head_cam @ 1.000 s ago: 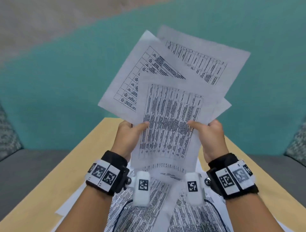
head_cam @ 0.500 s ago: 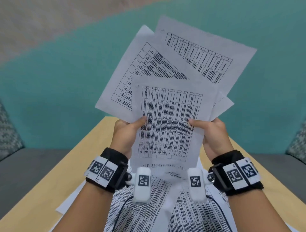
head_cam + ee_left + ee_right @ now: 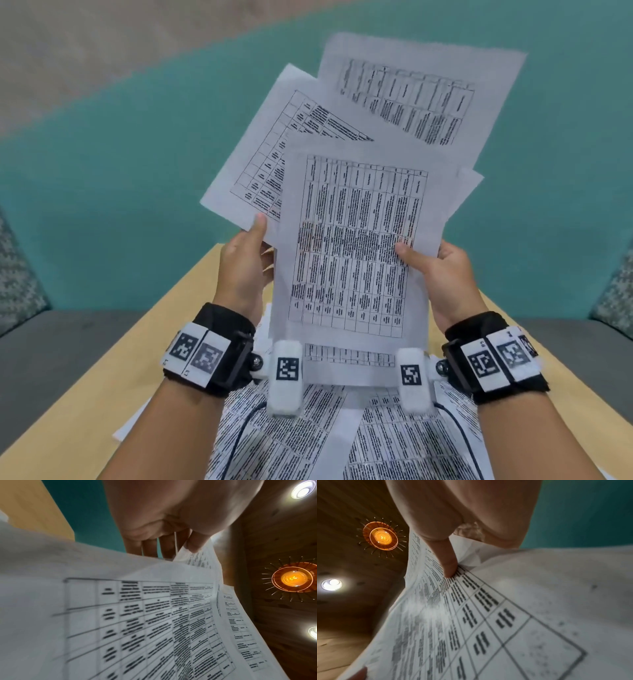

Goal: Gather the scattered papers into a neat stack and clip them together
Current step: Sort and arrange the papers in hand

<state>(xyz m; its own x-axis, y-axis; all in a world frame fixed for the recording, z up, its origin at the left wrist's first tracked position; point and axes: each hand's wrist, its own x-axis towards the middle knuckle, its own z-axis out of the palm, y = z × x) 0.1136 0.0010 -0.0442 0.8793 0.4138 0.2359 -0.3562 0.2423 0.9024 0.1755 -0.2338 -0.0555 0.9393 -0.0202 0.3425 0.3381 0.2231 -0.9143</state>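
Several printed sheets (image 3: 352,240) are held up in a loose fan above the wooden table (image 3: 102,394). My left hand (image 3: 255,240) pinches the tilted left sheet (image 3: 270,147), thumb on its lower edge and fingers behind. My right hand (image 3: 421,260) grips the right edge of the fan, its thumb (image 3: 448,563) pressing on the front sheet's table print. A third sheet (image 3: 411,96) sticks out at the top right. In the left wrist view the thumb (image 3: 197,545) sits on a sheet with the fingers behind the papers (image 3: 137,615). I see no clip.
More printed papers (image 3: 308,428) lie overlapping on the table under my wrists. Grey seating (image 3: 68,342) flanks the table on both sides, with patterned cushions (image 3: 17,284) at the edges. A teal surface (image 3: 120,171) fills the background.
The fan of sheets has risen and spread. My left thumb has left the front sheet and now sits on the tilted left sheet; the right thumb stays on the front sheet.
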